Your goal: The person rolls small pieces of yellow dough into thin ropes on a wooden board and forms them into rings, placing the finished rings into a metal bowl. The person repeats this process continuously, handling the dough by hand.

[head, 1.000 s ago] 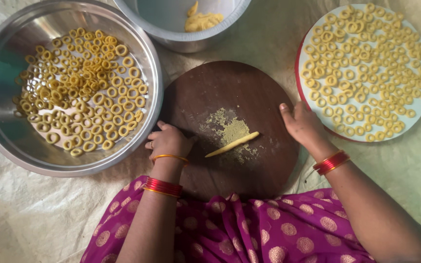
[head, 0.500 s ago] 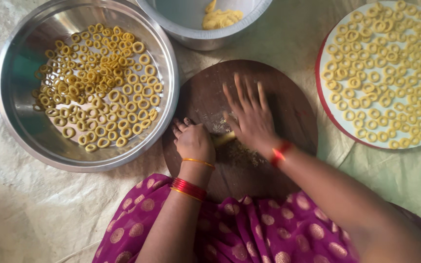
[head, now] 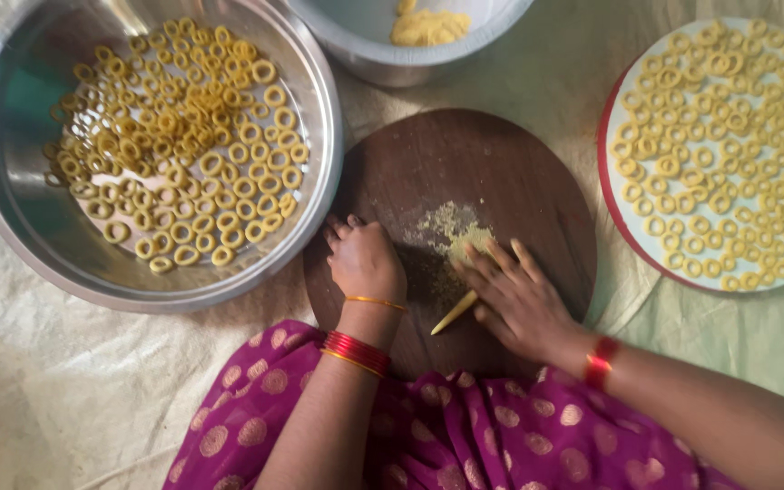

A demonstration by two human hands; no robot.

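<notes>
at the far left, on the pale cloth [head: 65, 399] that covers the ground, sits a large steel bowl [head: 11, 209] holding many small yellow dough rings [head: 183, 154], spread over its bottom. just right of it, at the top edge, a second steel vessel [head: 365, 54] shows a lump of yellow dough [head: 426, 27] inside. below that vessel lies a round dark wooden board [head: 465, 154], touching the rim of the large bowl. the left hand [head: 365, 263] rests on the board's left edge, fingers curled into a loose fist, gripping nothing that can be seen. at the board's middle is a pale smear of dough crumbs [head: 451, 231]. the right hand [head: 514, 299] lies flat and open on the board's lower right part, fingers spread, pressing on a thin dough strip [head: 454, 313] whose pointed end sticks out from under the fingers toward the near edge. both wrists carry red and gold bangles. at the far right, a round plate with a red rim [head: 612, 218] holds more dough rings in a single layer.
</notes>
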